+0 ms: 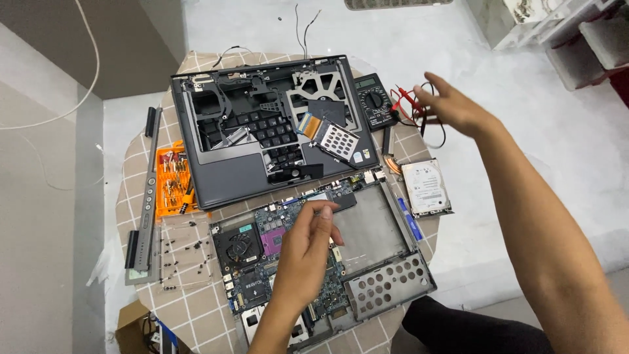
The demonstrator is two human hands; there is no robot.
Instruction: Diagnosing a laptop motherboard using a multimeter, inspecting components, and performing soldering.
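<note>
Checked tablecloth (196, 314) on a round table, left hand (308, 246) loosely curled over the laptop base (367, 236), holding nothing, right hand (452, 105) open above multimeter leads (419, 108), hard drive (426, 187) beside.

This looks like a makeshift home repair spot for electronics. A small round worktop (196, 314) with a checked cloth stands on a pale bare floor (406, 39). On it lie a gutted laptop base (367, 262) with its motherboard (275, 255) bare, a keyboard shell (262, 124), a multimeter (373, 99), a hard drive (426, 187) and an orange screwdriver-bit case (172, 180).
</note>
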